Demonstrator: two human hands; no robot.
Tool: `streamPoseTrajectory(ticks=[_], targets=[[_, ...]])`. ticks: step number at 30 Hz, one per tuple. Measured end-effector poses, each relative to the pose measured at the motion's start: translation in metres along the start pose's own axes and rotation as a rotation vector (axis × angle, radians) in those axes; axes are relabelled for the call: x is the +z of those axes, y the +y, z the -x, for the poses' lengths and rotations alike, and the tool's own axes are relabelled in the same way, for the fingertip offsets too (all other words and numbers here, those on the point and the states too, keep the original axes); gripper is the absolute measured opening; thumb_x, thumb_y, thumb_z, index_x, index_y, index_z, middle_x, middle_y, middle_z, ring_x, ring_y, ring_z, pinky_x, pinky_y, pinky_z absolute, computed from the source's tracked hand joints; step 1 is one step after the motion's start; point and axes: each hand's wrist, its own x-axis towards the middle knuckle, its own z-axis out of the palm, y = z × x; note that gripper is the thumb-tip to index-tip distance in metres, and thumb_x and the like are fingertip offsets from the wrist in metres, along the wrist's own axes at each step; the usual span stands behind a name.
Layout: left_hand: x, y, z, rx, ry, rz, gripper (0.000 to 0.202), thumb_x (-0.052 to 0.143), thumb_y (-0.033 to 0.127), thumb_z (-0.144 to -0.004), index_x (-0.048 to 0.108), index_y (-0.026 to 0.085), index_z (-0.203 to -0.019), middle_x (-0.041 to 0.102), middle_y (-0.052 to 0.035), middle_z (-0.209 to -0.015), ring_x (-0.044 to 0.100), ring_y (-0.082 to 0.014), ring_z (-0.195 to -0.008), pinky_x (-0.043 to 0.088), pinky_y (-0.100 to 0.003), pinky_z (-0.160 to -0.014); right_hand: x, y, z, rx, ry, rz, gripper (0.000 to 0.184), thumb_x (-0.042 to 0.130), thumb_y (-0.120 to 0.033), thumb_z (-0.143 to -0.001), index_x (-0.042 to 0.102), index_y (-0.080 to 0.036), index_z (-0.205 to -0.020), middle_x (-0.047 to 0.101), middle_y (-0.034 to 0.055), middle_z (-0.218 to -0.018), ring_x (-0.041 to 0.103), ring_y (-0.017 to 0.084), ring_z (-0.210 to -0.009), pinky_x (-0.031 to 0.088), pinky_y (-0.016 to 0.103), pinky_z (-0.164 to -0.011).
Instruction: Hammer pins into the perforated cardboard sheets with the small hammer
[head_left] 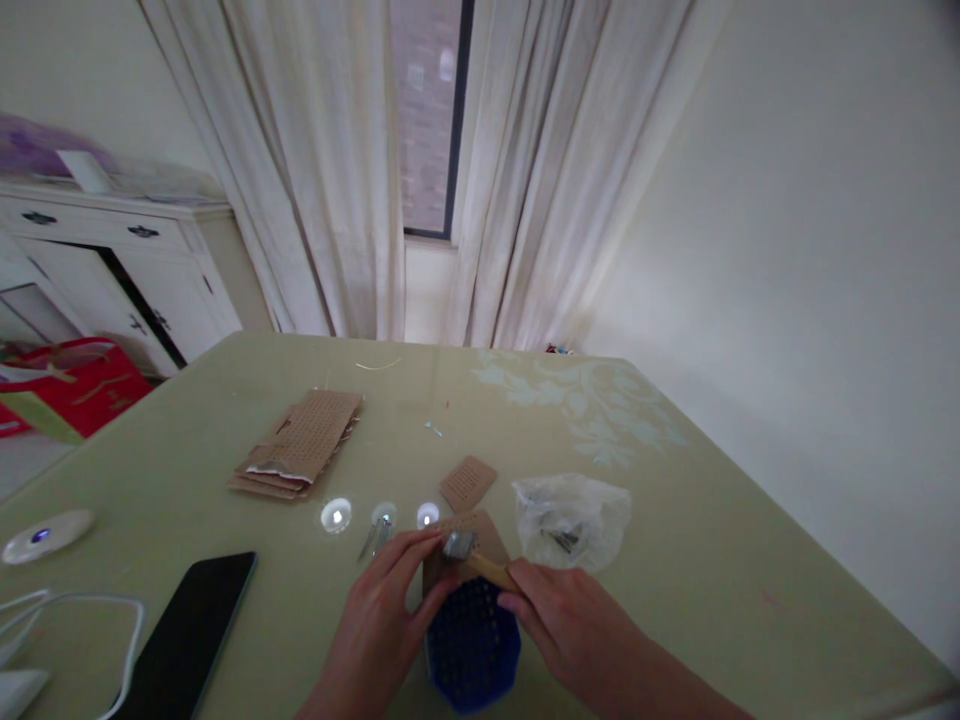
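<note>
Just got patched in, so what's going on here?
A person's right hand grips a wooden-handled, hammer-like tool, its metal head over a brown card. The left hand is at the card's left side; its exact grip is unclear. A blue octagonal item sits just nearer the person, and a clear plastic bag lies to the right.

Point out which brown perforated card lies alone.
The small card just left of the plastic bag; another card touches the left hand, the rest form the stack farther left.

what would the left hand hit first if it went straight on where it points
Probably the silver-headed, wooden-handled hammer; its metal head shows just ahead of the left hand, though depth is unclear.
</note>
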Motion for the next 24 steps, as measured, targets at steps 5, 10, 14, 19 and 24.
streamPoseTrajectory(ticks=[5,10,14,19,24], targets=[[-0.008,0.002,-0.004,-0.005,0.005,0.026,0.031,0.076,0.042,-0.097,0.076,0.032,-0.126,0.081,-0.0052,-0.126,0.081,-0.0268,-0.109,0.068,-0.041,-0.097,-0.001,0.015,-0.012,0.101,0.228,-0.425,0.045,0.046,-0.056,-0.112,0.058,-0.022,-0.086,0.06,-0.0003,-0.07,0.058,0.016,-0.064,0.041,0.028,-0.061],[-0.036,-0.03,-0.012,-0.32,0.109,0.035,0.036,0.062,0.056,-0.1,0.078,0.025,-0.109,0.08,-0.0091,-0.121,0.08,-0.0261,-0.094,0.065,-0.031,-0.066,0.025,0.045,-0.038,0.278,0.242,-1.085,0.059,0.059,-0.08,-0.096,0.061,-0.021,-0.097,0.041,-0.011,-0.061,0.029,0.006,-0.037,0.028,0.02,-0.033],[-0.049,-0.066,-0.019,-0.511,-0.105,-0.177,0.035,0.056,0.05,-0.094,0.077,0.022,-0.102,0.082,-0.0086,-0.092,0.079,-0.0282,-0.081,0.061,-0.038,-0.077,0.05,0.06,-0.052,0.275,0.226,-1.336,0.06,0.072,-0.08,-0.088,0.061,-0.021,-0.096,0.043,-0.0124,-0.059,0.028,0.004,-0.033,0.029,0.016,-0.028],[-0.043,-0.078,-0.019,-0.538,-0.212,-0.317,0.025,0.054,0.041,-0.088,0.069,0.022,-0.09,0.08,-0.012,-0.095,0.078,-0.0298,-0.089,0.056,-0.038,-0.083,0.066,0.061,-0.048,0.273,0.188,-1.448,0.059,0.073,-0.079,-0.088,0.062,-0.021,-0.095,0.045,-0.0121,-0.059,0.029,0.003,-0.033,0.031,0.014,-0.028],[-0.036,-0.076,-0.017,-0.519,-0.202,-0.361,0.019,0.049,0.039,-0.088,0.061,0.025,-0.082,0.075,-0.0113,-0.088,0.075,-0.031,-0.087,0.053,-0.04,-0.081,0.069,0.056,-0.041,0.287,0.153,-1.479,0.061,0.074,-0.08,-0.086,0.062,-0.021,-0.093,0.046,-0.0122,-0.058,0.029,0.003,-0.032,0.032,0.015,-0.027]])
